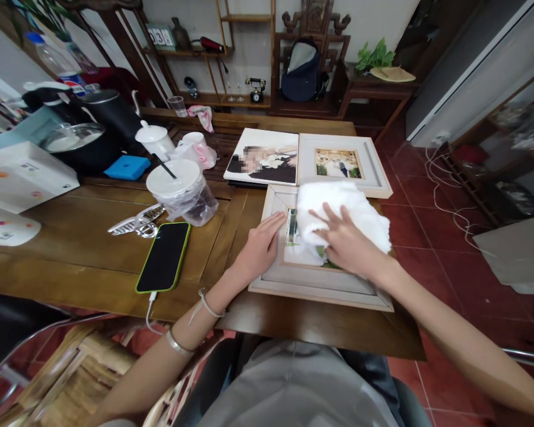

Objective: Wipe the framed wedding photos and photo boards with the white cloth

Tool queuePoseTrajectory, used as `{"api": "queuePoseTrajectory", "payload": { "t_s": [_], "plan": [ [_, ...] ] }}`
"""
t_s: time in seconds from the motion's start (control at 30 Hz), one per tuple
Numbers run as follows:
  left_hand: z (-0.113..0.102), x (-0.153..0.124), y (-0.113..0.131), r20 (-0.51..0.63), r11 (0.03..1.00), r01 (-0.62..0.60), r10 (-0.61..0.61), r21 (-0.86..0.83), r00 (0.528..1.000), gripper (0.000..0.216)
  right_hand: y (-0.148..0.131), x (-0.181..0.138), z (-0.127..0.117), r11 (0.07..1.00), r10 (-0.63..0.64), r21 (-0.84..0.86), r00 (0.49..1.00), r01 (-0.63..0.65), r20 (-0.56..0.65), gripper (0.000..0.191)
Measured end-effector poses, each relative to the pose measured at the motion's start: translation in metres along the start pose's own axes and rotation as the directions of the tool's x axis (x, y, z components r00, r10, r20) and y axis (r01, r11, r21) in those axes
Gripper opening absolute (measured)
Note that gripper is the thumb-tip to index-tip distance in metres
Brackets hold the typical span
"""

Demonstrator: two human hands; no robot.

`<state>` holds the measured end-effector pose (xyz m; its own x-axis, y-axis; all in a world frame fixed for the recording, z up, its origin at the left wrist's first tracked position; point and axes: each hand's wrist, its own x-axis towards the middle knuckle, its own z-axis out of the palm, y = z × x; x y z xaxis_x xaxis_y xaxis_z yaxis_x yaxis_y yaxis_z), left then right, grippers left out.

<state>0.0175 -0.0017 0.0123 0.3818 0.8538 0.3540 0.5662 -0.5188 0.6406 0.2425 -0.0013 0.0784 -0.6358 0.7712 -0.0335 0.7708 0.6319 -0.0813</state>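
Observation:
A pale framed photo (309,281) lies flat at the near right edge of the wooden table (71,249). My left hand (260,246) rests flat on the frame's left border, fingers stretched out. My right hand (345,240) presses a white cloth (342,210) onto the picture's glass, fingers spread over the cloth. The cloth hides most of the photo. Just behind lie a second white framed photo (345,166) and an unframed print (262,157).
A phone in a green case (164,256) with a cable lies left of my left hand, next to a hair clip (137,222) and a lidded plastic cup with straw (182,193). Pots, boxes and a white teapot crowd the far left. Red tiled floor on the right.

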Motion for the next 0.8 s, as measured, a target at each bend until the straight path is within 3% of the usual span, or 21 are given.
{"api": "queuePoseTrajectory", "payload": {
  "t_s": [0.2, 0.4, 0.57, 0.67, 0.8],
  "plan": [
    [0.001, -0.001, -0.002, 0.024, 1.0, -0.019, 0.019, 0.016, 1.0, 0.048, -0.047, -0.062, -0.025, 0.973, -0.142, 0.2, 0.981, 0.114, 0.132, 0.051],
    [0.002, -0.002, -0.003, 0.046, 0.999, -0.009, 0.007, 0.036, 0.999, 0.048, -0.038, -0.089, -0.048, 0.939, -0.271, 0.27, 0.944, 0.215, 0.189, 0.048],
    [0.002, -0.002, -0.002, 0.024, 1.0, -0.027, 0.027, 0.008, 0.999, 0.047, -0.002, -0.065, -0.028, 0.966, -0.111, 0.25, 0.981, 0.068, 0.159, 0.044],
    [0.001, -0.001, -0.002, 0.024, 1.0, -0.029, 0.029, -0.002, 0.999, 0.047, 0.018, -0.036, -0.011, 0.993, 0.006, 0.115, 1.0, -0.005, -0.014, 0.037],
    [0.0, -0.001, -0.001, 0.034, 1.0, -0.007, 0.007, -0.002, 0.999, 0.043, 0.032, 0.006, 0.002, 0.991, 0.132, -0.001, 0.975, -0.135, -0.179, 0.043]
  ]
}}
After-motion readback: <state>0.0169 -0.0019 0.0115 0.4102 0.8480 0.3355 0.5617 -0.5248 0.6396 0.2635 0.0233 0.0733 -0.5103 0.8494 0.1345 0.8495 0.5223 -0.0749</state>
